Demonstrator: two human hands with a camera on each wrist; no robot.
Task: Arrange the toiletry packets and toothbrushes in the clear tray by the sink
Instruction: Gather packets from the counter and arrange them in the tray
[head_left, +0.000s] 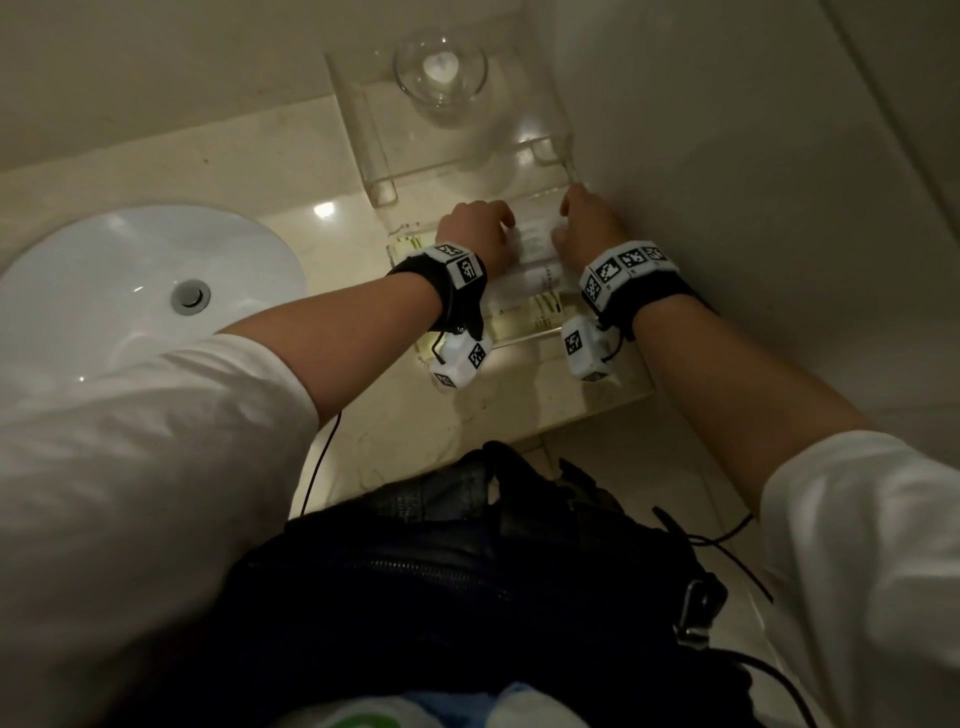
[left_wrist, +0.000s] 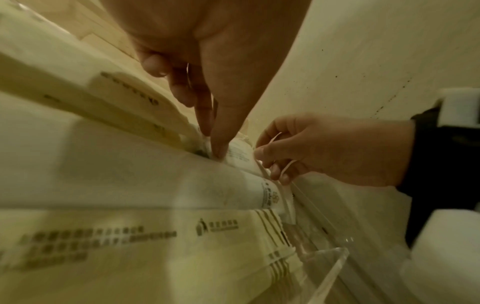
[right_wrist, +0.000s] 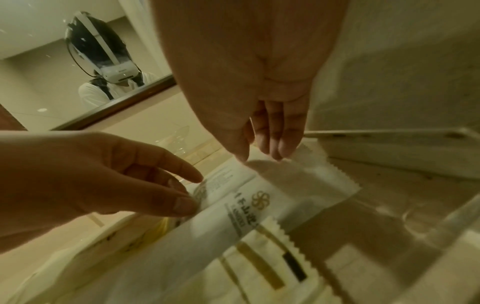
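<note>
Dark bag (head_left: 467, 587) straps and white sleeves (head_left: 130, 467) are filling the near edge of the head view, below the two forearms that are reaching over the table (head_left: 374, 415). White toiletry packets (right_wrist: 233, 218) are lying side by side in the clear tray (head_left: 387, 249), which is sitting on the table against the wall, to the right of the sink (head_left: 130, 291). Printed gold logos and stripes are showing on the packets' right ends, and their edges are serrated.

Both hands are working on the farthest packet. Left hand (head_left: 475, 231) is holding its left end, with thumb and forefinger pinching the wrapper while the other fingers are curling loosely; this shows best in the right wrist view (right_wrist: 109, 181). Right hand (head_left: 584, 221) is taking the packet's right end between thumb and nearly straight fingertips (right_wrist: 280, 144), close to the tray's right wall by the wall tiles.

Beyond the tray, a second clear stand (head_left: 363, 130) is carrying an upturned glass (head_left: 441, 73). A mirror (right_wrist: 52, 82) is hanging above the table and reflecting a person in a white headset.
</note>
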